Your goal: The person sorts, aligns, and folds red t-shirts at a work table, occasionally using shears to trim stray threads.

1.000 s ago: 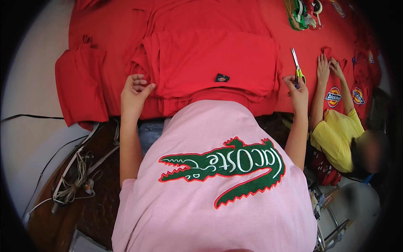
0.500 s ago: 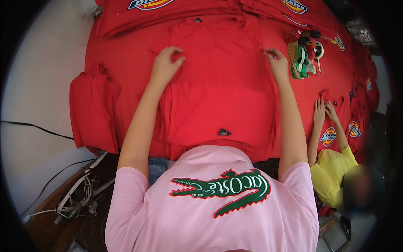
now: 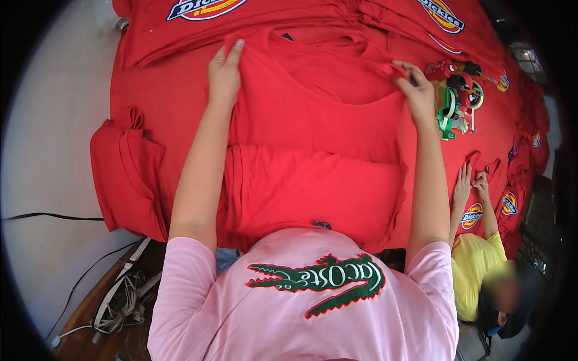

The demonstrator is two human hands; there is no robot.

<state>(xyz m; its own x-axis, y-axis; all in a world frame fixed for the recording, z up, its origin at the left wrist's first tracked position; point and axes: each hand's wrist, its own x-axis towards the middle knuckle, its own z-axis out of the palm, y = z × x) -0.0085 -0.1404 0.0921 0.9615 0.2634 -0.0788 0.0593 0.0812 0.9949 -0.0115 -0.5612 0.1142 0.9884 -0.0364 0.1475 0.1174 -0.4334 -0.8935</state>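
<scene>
A red shirt [image 3: 313, 111] is spread in front of me, its wide neckline facing away from me and slightly lifted. My left hand [image 3: 225, 71] pinches it at the far left shoulder. On the other side my right hand [image 3: 416, 90] is closed on the far right shoulder. Beneath and nearer to me lie more folded red shirts [image 3: 313, 192], with a small dark neck label [image 3: 322, 225] close to my body.
To the left, a folded red garment [image 3: 129, 180] hangs over the table edge. Red shirts with a printed emblem [image 3: 208, 7] lie across the far side. Tape dispensers [image 3: 451, 108] stand right of my hand. Further right, a co-worker in yellow [image 3: 478, 256] handles a red shirt. Cables [image 3: 123, 301] lie at lower left.
Both hands now hold the shirt by its shoulders and have raised its far end, so the neckline gapes open. The left hand has moved farther away. The co-worker's hands have shifted slightly.
</scene>
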